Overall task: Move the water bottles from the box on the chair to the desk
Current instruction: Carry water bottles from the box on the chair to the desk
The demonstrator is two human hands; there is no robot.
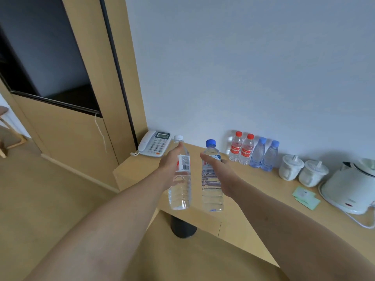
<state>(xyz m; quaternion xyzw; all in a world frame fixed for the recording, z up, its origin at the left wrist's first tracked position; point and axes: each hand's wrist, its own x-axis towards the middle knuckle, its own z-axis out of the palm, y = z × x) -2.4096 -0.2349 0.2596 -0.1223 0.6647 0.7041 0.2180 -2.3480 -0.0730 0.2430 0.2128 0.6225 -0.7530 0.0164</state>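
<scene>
My left hand (169,167) grips a clear water bottle with a white cap and a red-and-white label (181,185), held upright over the near edge of the wooden desk (253,191). Just to its right, my right hand (218,171) grips a clear bottle with a blue cap (211,185), also upright above the desk. Several small bottles stand against the wall: two with red caps and red labels (241,149) and two bluish ones with blue caps (263,154). The box and the chair are out of view.
A white telephone (154,144) sits at the desk's left end beside a wooden cabinet (77,122). Two white lidded cups (302,169), a white electric kettle (351,185) with its cord, and green paper sachets (305,197) occupy the right. A dark object (182,228) lies under the desk.
</scene>
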